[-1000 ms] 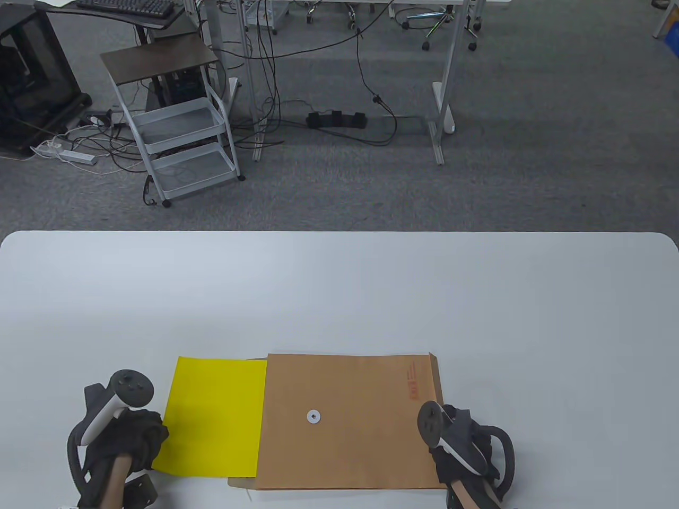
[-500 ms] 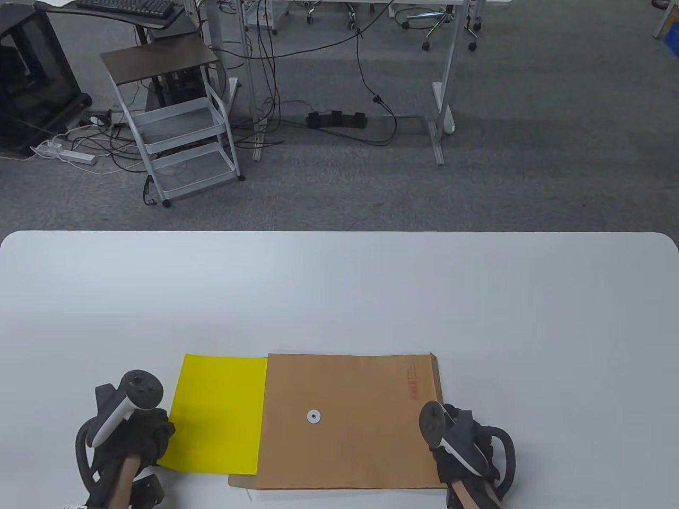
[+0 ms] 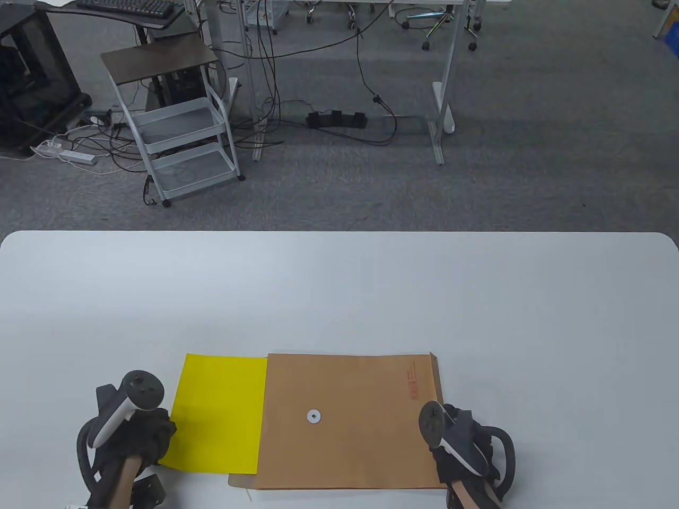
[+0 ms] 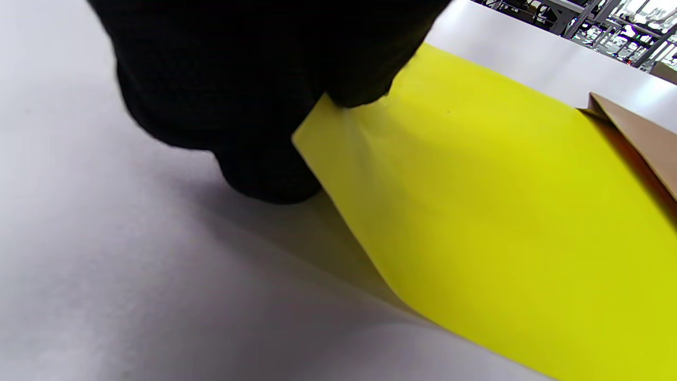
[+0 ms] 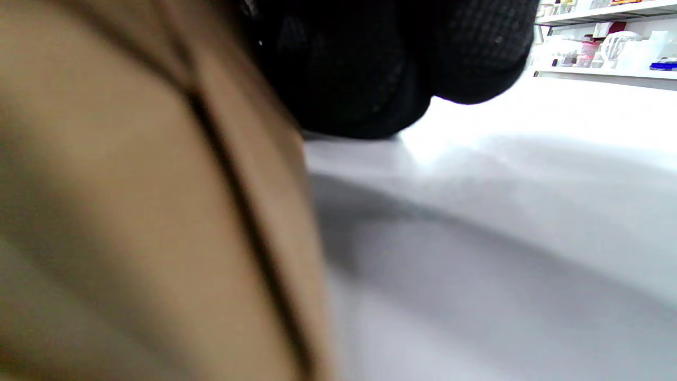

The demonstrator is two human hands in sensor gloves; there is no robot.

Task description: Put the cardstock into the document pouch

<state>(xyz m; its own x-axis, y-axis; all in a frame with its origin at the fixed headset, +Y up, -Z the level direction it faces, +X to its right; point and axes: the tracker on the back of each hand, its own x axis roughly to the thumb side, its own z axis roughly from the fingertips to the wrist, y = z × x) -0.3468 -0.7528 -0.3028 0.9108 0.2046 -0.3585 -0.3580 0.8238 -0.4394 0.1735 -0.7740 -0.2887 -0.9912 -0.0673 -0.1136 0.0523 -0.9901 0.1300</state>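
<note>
A brown paper document pouch (image 3: 350,419) lies flat near the table's front edge, its open mouth to the left. A yellow cardstock sheet (image 3: 217,416) sticks out of that mouth, its right part hidden inside. My left hand (image 3: 140,437) pinches the sheet's left edge; in the left wrist view my gloved fingers (image 4: 275,79) grip the yellow cardstock (image 4: 502,222), which bows slightly there. My right hand (image 3: 459,450) rests on the pouch's right front corner; in the right wrist view its fingers (image 5: 381,69) sit at the blurred brown pouch (image 5: 132,238) edge.
The white table (image 3: 339,297) stretches wide behind the pouch. A round white fastener (image 3: 314,417) sits on the pouch's middle. Beyond the table's far edge are carpet, a white cart (image 3: 175,127) and desk legs.
My left hand moved right with the yellow sheet, pushing it a little further into the pouch, then stopped. The right hand and pouch stayed still.
</note>
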